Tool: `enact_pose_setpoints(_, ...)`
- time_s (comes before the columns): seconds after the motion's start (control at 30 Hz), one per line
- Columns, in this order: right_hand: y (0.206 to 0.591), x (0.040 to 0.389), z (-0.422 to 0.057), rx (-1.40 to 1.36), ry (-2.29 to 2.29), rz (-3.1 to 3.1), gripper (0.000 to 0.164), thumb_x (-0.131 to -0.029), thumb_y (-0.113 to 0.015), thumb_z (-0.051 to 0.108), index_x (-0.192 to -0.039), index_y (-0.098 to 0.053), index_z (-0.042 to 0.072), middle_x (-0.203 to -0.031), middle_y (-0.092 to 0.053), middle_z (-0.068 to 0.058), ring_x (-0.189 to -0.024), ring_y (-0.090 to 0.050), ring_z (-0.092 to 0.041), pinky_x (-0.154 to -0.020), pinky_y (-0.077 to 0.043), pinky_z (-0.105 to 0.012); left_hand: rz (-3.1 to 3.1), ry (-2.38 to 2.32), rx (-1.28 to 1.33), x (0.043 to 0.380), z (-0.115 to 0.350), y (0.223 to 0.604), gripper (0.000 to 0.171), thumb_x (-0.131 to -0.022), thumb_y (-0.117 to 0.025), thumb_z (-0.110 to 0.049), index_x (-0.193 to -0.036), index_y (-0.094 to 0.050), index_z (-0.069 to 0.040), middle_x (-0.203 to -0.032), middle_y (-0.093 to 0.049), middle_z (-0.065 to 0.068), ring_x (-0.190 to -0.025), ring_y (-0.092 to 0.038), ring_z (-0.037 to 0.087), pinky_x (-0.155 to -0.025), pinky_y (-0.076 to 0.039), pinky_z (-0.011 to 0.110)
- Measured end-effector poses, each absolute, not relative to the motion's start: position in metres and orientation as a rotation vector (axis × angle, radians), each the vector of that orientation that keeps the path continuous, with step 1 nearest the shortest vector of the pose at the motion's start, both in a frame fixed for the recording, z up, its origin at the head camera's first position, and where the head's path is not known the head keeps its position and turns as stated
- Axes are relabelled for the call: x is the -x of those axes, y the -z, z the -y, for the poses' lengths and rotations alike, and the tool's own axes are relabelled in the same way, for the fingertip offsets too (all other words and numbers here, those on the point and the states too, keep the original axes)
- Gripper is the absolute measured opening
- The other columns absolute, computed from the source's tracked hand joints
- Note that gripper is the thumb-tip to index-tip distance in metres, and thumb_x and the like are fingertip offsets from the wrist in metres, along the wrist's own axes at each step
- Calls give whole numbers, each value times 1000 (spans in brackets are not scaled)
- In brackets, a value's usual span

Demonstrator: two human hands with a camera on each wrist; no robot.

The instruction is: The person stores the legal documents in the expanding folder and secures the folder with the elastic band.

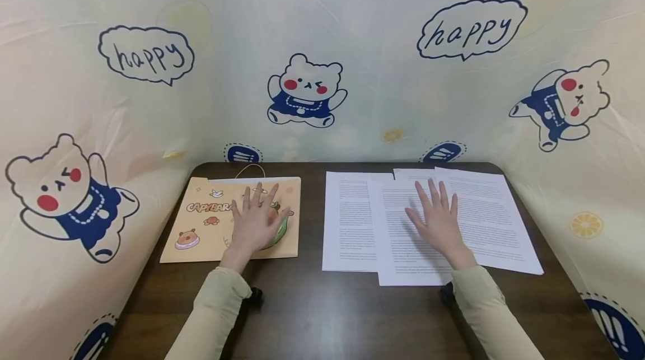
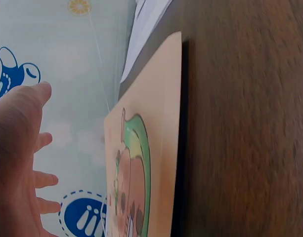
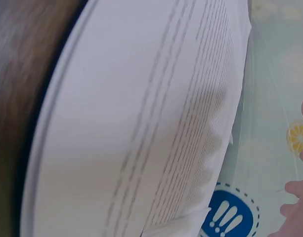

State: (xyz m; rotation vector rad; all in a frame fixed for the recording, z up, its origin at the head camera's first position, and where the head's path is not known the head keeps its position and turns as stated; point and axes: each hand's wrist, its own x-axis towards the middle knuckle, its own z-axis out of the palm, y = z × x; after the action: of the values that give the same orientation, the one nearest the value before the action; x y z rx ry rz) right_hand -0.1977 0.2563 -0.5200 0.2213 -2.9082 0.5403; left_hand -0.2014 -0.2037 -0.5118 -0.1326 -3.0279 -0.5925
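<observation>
My left hand point(image 1: 255, 224) is spread over a tan cartoon file folder point(image 1: 201, 237) lettered "CAPYBARA", and hides part of its picture. In the left wrist view the hand point(image 2: 18, 153) is raised above the folder point(image 2: 158, 103), with a gap between them. My right hand point(image 1: 438, 223), fingers spread, is over printed paper sheets point(image 1: 403, 259) that overlap at the right of the table. The right wrist view shows only fingertips point(image 3: 297, 190) at its edge, apart from the sheets point(image 3: 102, 123). Neither hand holds anything.
The dark wooden table point(image 1: 312, 315) carries the folder at left and the sheets at right. A thin cord loop point(image 1: 250, 168) sticks out behind the folder. A pale curtain point(image 1: 353, 13) printed with bears encloses the back and sides.
</observation>
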Motion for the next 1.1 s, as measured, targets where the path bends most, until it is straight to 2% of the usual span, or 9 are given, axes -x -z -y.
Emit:
enact_pose_setpoints(0.3,522,196,-224,-337,-588,2932,79,-110,-61,43,-175,-29,12,-182,-19,-27,-169,-8,-54,-133,-3,-80,3005,569,81,191,237,517,81,-108,-53,-64,-175,-29,-25,-183,-16,27,-167,-7,60,-125,-3,90)
enact_pose_setpoints(0.4,524,195,-212,-391,-588,2929,80,-109,-63,43,-175,-29,13,-182,-21,-26,-170,-10,-52,-133,-4,-79,2992,557,9,187,249,521,82,-108,-51,-64,-175,-28,-23,-182,-16,30,-166,-6,62,-123,1,91)
enact_pose_setpoints(0.7,527,193,-183,-555,-560,2919,81,-108,-65,43,-174,-31,12,-182,-25,-24,-169,-15,-52,-133,-9,-80,2976,609,-446,181,276,535,96,-106,-41,-74,-178,-11,-17,-180,3,37,-163,12,68,-113,13,97)
enact_pose_setpoints(0.9,524,195,-169,-615,-558,2917,81,-108,-65,46,-174,-32,12,-181,-26,-23,-170,-16,-50,-133,-12,-79,3036,619,-611,182,289,545,105,-104,-36,-79,-178,-2,-14,-179,16,36,-159,20,70,-113,15,97)
enact_pose_setpoints(1.1,522,197,-156,-683,-544,2928,81,-108,-64,48,-174,-32,14,-181,-27,-22,-169,-18,-49,-132,-15,-79,3059,635,-670,183,300,553,106,-103,-34,-82,-178,-2,-14,-177,22,36,-158,24,70,-112,19,95)
